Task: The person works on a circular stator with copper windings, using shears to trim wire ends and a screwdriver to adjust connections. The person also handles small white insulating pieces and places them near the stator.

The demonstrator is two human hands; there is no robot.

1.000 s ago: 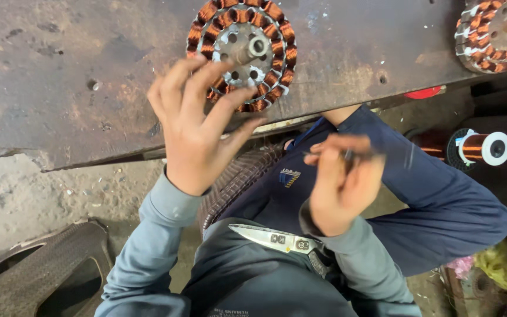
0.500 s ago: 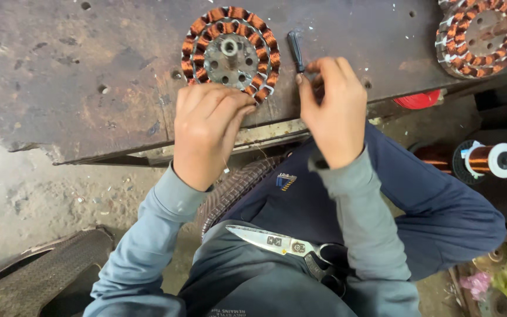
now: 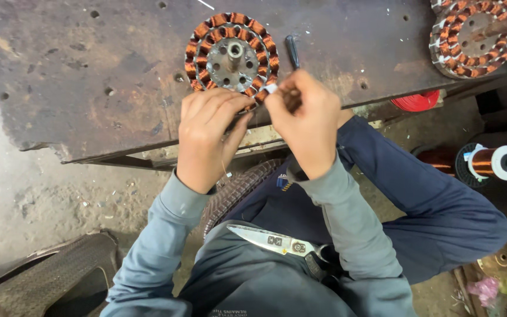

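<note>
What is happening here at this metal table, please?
A seated person works on a round copper-wound stator lying on a rusty metal table. The left hand pinches at the stator's near edge. The right hand grips a dark-handled tool there. Scissors rest in the lap, and a second stator lies at the far right.

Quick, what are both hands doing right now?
Left hand: fingers pinched shut at the copper-wound stator edge.
Right hand: closed on a dark-handled tool.
</note>
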